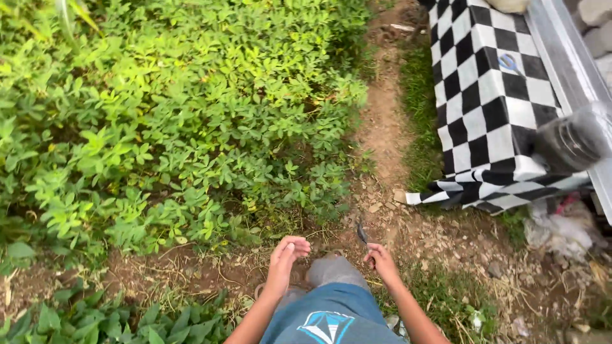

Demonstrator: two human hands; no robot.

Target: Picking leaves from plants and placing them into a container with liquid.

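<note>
I look down at my blue shirt and grey trousers, standing on a dirt path. My left hand point(286, 255) hangs in front of me with its fingers curled loosely and nothing in it. My right hand point(380, 258) grips a small dark blade-like tool point(361, 234) that points up and away from me. Both hands are over bare soil at the edge of a bed of low green leafy plants point(185, 114), which fills the left side of the view.
A narrow dirt path point(382, 127) runs ahead between the plants and a black-and-white checkered cloth point(484, 102) on the right. A grey metal rail point(567, 57) lies over the cloth. Crumpled plastic litter point(561, 226) and stones lie at the right.
</note>
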